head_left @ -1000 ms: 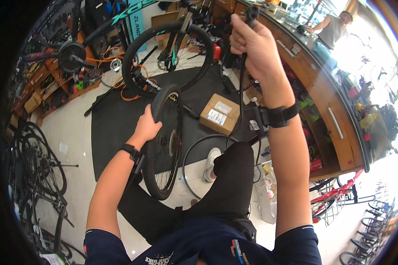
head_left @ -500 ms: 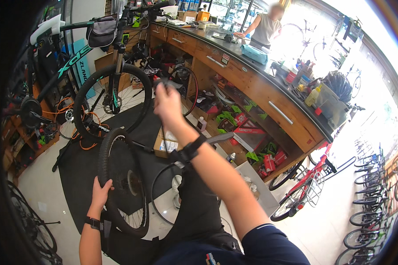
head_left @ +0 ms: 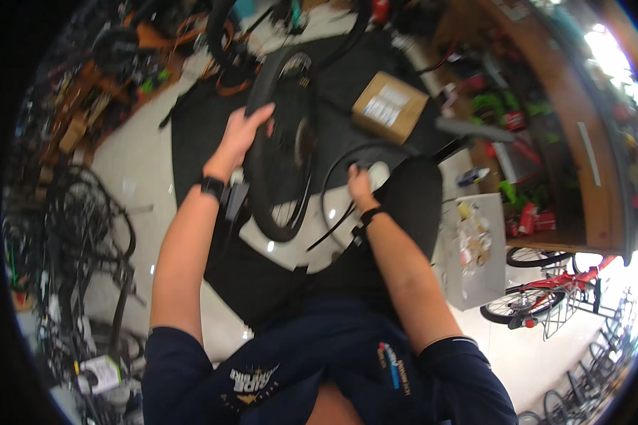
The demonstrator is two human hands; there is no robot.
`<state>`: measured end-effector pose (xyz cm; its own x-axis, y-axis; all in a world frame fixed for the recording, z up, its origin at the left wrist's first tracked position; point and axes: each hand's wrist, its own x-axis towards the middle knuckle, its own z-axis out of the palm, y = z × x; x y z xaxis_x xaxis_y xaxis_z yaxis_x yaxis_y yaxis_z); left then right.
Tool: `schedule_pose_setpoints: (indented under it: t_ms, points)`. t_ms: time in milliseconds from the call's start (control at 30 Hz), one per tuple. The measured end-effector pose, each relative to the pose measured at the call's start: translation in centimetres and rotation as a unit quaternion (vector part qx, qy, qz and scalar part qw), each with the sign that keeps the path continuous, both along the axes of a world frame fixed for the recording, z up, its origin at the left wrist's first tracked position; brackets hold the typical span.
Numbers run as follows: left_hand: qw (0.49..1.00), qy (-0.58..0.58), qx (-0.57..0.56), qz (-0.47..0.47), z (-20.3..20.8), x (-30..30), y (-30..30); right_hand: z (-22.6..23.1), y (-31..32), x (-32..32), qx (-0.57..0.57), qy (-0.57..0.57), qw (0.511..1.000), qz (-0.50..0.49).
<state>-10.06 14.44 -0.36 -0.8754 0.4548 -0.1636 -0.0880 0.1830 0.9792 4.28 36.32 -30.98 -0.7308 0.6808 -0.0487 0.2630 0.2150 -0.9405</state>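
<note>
My left hand (head_left: 242,136) is closed around the tyre of an upright bicycle wheel (head_left: 261,180), gripping its left side with the thumb over the tread. Spokes and a dark hub area show inside the rim. My right hand (head_left: 360,185) is low beside my right leg, with its fingers curled. A dark thing shows at those fingers, too blurred to name. Close by, a thin black loop (head_left: 324,190), like a hose or cable, curves over the floor. A short black strip (head_left: 331,228) runs down-left below the hand. A pale round thing (head_left: 379,174) lies just right of it.
A cardboard box (head_left: 390,106) sits on the black mat (head_left: 213,106) ahead. Right of my leg stands a grey bin (head_left: 468,283) with scraps inside, before the wooden workbench (head_left: 546,92). A red bicycle (head_left: 560,290) stands at right, and bicycle parts (head_left: 92,212) crowd the left.
My right hand has come down from its raised position ahead to low beside my leg. My left hand still grips the wheel. The view has tilted downward; the person across the workbench is out of view.
</note>
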Motion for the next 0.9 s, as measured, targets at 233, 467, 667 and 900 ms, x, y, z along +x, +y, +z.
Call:
schedule_pose_setpoints:
  t_ms: [233, 467, 667, 900]
  points:
    - [0.996, -0.069, -0.027, 0.040, -0.1, 2.4, -2.4, 0.6, -3.4, -0.1, -0.052, -0.286, 0.919, 0.265]
    - [0.998, 0.013, -0.067, -0.005, -2.2, -0.5, -2.0, -8.6, -9.3, -1.8, 0.025, -0.327, 0.852, 0.407]
    - [0.998, 0.008, -0.064, 0.021, -2.3, -3.6, -0.7, -11.6, -13.3, -3.6, 0.035, -0.353, 0.819, 0.451]
    - [0.996, 0.002, -0.085, 0.020, -2.7, -6.7, -1.4, -12.6, -14.8, -6.2, -0.005, -0.351, 0.834, 0.425]
